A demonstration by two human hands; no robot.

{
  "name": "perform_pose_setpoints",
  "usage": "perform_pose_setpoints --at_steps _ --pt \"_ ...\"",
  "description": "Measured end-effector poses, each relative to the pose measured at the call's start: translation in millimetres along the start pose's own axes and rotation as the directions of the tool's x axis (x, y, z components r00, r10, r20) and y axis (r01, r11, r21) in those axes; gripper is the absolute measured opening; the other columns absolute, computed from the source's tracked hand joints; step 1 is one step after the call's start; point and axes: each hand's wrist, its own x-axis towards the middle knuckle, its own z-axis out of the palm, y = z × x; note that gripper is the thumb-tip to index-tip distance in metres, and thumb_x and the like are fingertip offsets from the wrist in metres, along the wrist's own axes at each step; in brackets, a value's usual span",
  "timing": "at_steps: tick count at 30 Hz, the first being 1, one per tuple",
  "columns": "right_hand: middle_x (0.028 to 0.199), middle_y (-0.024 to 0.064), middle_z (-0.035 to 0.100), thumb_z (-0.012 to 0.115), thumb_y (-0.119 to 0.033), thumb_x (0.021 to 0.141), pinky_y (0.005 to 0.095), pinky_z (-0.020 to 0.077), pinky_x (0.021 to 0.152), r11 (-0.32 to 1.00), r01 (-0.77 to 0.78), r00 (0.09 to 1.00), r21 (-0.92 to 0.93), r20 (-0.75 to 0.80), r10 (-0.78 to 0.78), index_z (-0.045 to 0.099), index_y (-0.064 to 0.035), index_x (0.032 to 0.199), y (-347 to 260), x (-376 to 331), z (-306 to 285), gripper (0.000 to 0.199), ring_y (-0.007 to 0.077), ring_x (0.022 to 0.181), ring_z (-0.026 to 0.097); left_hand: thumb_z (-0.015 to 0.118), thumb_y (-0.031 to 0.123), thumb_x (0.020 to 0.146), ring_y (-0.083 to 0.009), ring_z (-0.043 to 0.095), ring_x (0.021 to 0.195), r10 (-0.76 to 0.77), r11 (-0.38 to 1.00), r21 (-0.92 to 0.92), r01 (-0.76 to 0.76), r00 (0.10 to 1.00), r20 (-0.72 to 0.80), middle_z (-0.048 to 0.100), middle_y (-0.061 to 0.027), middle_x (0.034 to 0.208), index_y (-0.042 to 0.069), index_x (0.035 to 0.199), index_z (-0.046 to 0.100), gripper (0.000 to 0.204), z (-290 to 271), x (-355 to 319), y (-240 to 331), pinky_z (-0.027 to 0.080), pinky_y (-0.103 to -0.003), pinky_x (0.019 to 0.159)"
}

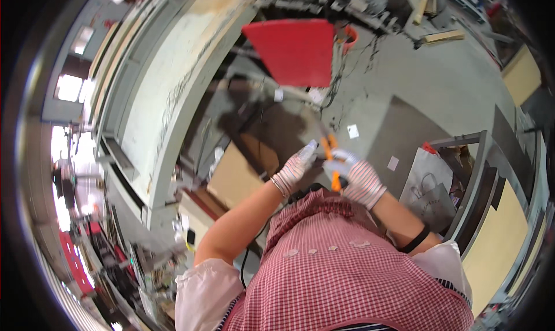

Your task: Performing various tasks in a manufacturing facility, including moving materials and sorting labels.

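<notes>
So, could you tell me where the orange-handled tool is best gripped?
Grip the orange-handled tool at its lower handle, coming from the right, as the gloved right hand does. The handle runs roughly upright, its upper end by the left hand, so the lower handle gives a full-palm hold.

Grey concrete floor (439, 77) littered with cables and paper scraps, red panel (292, 51) standing upright, pale long wall (167, 94) at left, bright windows (69, 87) beyond, metal shelving (483, 175) at right.

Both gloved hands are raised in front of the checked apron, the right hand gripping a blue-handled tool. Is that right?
Not quite. In the head view the tool in the right hand has an orange handle, not blue. The rest holds: both hands are gloved, the left hand raised beside it above the checked apron.
</notes>
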Motion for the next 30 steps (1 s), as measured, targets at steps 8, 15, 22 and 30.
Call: perform_pose_setpoints --at_steps 8,15,22,30 --pt "0.111 0.0115 0.057 0.069 -0.03 0.084 0.0333 0.0498 0.086 0.384 -0.207 0.78 0.9 -0.085 0.62 0.04 -0.0077 0.129 28.4 62.7 -19.8 0.058 0.0209 0.101 0.059 0.053 0.043 0.094 -0.0298 0.059 0.094 0.289 0.935 -0.198 -0.296 0.955 -0.064 0.059 -0.0135 0.095 0.006 0.116 0.049 0.044 57.0 131.7 76.7 0.047 -0.046 0.09" --pt "0.072 0.004 0.057 0.055 -0.032 0.095 0.026 0.0479 0.05 0.18 -0.162 0.722 0.97 -0.008 0.692 0.056 -0.0035 0.105 69.9 195.8 -36.4 0.03 0.0137 0.058 0.059 0.053 0.036 0.093 -0.0247 0.059 0.089 0.019 0.997 -0.082 -0.002 0.98 0.199 0.06 -0.0116 0.098 0.009 0.115 0.05 0.035 32.4 227.7 170.7 0.05 -0.037 0.08" --pt "0.092 0.0149 0.064 0.051 -0.028 0.093 0.0359 0.0501 0.076 0.501 -0.301 0.403 0.811 -0.368 0.838 0.051 -0.0006 0.123 117.0 307.4 -15.0 0.041 0.0285 0.082 0.063 0.051 0.019 0.088 -0.0285 0.054 0.112 -0.352 0.931 0.238 0.276 0.85 0.392 0.056 -0.0139 0.117 0.004 0.126 0.046 0.041 8.8 310.8 258.5 0.042 -0.042 0.099" --pt "0.092 0.0283 0.064 0.048 -0.026 0.086 0.0496 0.0479 0.079 0.509 -0.643 0.119 0.572 -0.581 0.805 0.053 0.0024 0.112 204.1 414.1 -63.6 0.038 0.0437 0.091 0.061 0.052 0.04 0.092 -0.0242 0.055 0.111 -0.564 0.815 0.416 0.402 0.715 0.414 0.058 -0.0106 0.118 0.009 0.124 0.052 0.045 16.5 431.5 311.3 0.042 -0.04 0.098"
